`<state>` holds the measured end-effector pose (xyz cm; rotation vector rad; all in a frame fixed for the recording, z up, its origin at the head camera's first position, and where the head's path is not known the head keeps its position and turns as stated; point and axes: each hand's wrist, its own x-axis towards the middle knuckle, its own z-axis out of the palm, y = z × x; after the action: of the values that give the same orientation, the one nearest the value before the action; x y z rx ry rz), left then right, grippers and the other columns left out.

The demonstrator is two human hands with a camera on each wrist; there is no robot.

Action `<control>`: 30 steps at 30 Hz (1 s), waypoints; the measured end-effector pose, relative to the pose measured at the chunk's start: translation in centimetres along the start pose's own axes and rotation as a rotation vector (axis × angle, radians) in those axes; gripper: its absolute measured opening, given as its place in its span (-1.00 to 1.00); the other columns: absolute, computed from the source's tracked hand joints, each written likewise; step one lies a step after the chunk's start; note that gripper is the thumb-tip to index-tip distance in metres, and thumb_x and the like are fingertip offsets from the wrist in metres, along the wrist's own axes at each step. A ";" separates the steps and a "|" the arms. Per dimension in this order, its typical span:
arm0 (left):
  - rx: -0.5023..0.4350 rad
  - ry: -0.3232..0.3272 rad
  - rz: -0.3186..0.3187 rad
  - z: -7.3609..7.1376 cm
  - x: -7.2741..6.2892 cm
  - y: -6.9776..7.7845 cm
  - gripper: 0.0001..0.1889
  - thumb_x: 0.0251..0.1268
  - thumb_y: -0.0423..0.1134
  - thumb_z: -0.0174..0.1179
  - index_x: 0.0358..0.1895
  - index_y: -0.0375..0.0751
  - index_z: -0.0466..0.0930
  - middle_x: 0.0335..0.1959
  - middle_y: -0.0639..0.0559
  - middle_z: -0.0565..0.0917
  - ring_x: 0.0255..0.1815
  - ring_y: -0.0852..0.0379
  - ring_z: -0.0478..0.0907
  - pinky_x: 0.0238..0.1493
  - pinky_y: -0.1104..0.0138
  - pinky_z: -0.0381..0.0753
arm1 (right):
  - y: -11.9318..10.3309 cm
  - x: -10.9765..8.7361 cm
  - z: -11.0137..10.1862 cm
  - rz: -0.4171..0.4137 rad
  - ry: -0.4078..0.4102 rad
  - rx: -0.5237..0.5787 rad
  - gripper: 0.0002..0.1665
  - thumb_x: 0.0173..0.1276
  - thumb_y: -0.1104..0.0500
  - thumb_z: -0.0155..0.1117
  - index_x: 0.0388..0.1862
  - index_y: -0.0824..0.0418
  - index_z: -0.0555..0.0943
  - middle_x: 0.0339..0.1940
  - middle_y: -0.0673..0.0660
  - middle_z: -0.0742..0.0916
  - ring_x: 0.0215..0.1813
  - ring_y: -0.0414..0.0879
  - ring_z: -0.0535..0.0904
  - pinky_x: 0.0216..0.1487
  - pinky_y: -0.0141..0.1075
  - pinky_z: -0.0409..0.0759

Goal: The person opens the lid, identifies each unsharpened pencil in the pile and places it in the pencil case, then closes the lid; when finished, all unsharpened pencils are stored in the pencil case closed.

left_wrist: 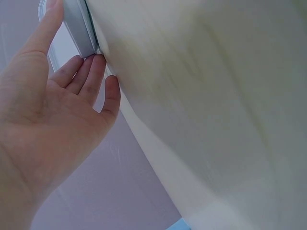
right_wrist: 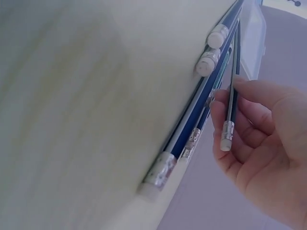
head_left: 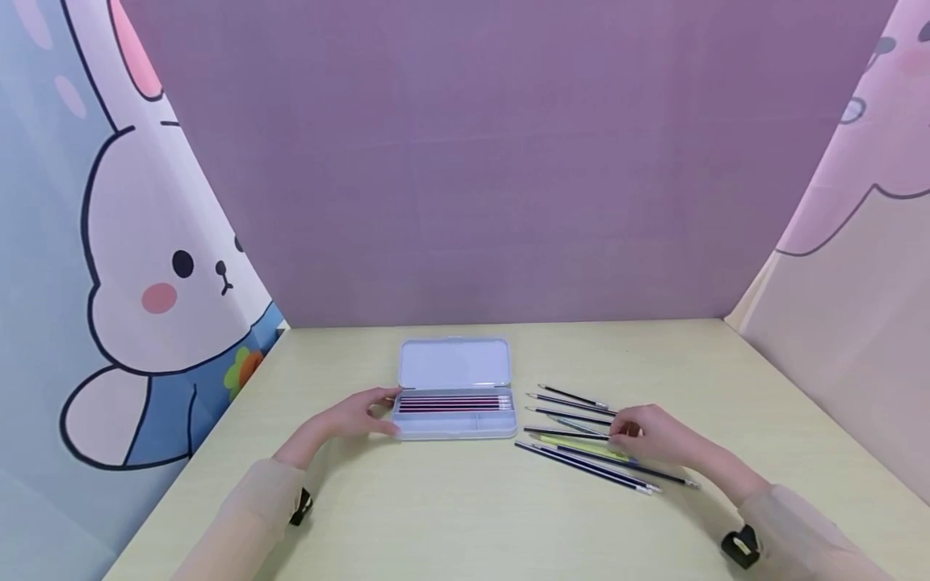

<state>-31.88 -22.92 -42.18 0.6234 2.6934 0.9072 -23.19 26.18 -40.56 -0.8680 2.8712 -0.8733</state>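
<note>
A white pencil case (head_left: 436,436) lies on the table with its lid (head_left: 455,363) tipped back. Several dark red pencils (head_left: 450,403) fill its rear compartment; the front compartments hold nothing. My left hand (head_left: 356,415) grips the case's left end, thumb at the front corner and fingers toward the back; in the left wrist view the fingertips (left_wrist: 98,60) touch its side. To the right, my right hand (head_left: 657,436) pinches a dark striped pencil (right_wrist: 233,103) between thumb and fingers near its white eraser end. That pencil's other end points toward the case.
Several loose dark pencils (head_left: 596,470) lie fanned out right of the case, with yellow-green pencils (head_left: 581,445) and a thin greenish pencil (head_left: 577,425) among them. A purple backdrop (head_left: 465,177) stands behind the pale wood table (head_left: 407,516), and printed cloths flank both sides.
</note>
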 end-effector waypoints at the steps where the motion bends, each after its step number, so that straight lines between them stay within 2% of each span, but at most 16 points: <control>1: 0.001 0.001 -0.001 0.0 -0.1 0.0 -0.16 0.02 0.04 0.37 0.39 -0.15 0.24 0.30 -0.13 0.40 0.24 -0.10 0.37 0.28 -0.09 0.29 | 0.0 0.0 0.0 -0.007 0.006 -0.001 -0.95 0.30 0.25 0.22 -0.35 0.19 0.60 -0.47 -0.03 0.66 -0.46 -0.38 0.45 -0.46 -0.44 0.50; 8: -0.002 0.002 0.012 0.0 -0.2 0.1 -0.17 0.04 0.01 0.37 0.39 -0.17 0.23 0.30 -0.15 0.40 0.23 -0.11 0.37 0.27 -0.10 0.29 | 0.1 -0.1 -0.1 -0.060 0.049 -0.044 -0.94 0.34 0.25 0.18 -0.30 0.19 0.60 -0.41 -0.01 0.66 -0.42 -0.39 0.44 -0.44 -0.44 0.49; 15: 0.001 0.000 0.030 0.0 -0.3 0.2 -0.17 0.05 0.00 0.36 0.39 -0.19 0.23 0.29 -0.17 0.40 0.23 -0.12 0.37 0.25 -0.09 0.30 | 0.5 -0.3 -0.1 -0.054 0.061 -0.052 -0.85 0.38 0.25 0.13 -0.18 0.28 0.60 -0.33 0.00 0.66 -0.36 -0.38 0.46 -0.39 -0.41 0.51; 20: 0.000 -0.001 0.025 0.0 -0.3 0.1 -0.16 0.04 0.02 0.36 0.39 -0.18 0.22 0.30 -0.15 0.40 0.24 -0.12 0.37 0.26 -0.09 0.29 | 0.3 -0.4 -0.3 -0.130 0.122 -0.048 -0.86 0.33 0.25 0.17 -0.24 0.32 0.60 -0.40 -0.01 0.64 -0.42 -0.39 0.44 -0.47 -0.45 0.47; 30: -0.010 0.003 0.014 0.0 -0.1 0.0 -0.17 0.04 0.00 0.37 0.39 -0.16 0.23 0.30 -0.13 0.40 0.24 -0.10 0.37 0.28 -0.09 0.27 | -0.7 0.5 -0.8 -0.064 0.211 -0.103 -0.96 0.28 0.28 0.24 -0.31 0.23 0.61 -0.46 -0.08 0.54 -0.46 -0.39 0.34 -0.48 -0.45 0.42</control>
<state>-31.75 -22.99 -42.22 0.6398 2.6889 0.9257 -23.36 25.88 -39.46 -0.9344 3.1101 -0.8785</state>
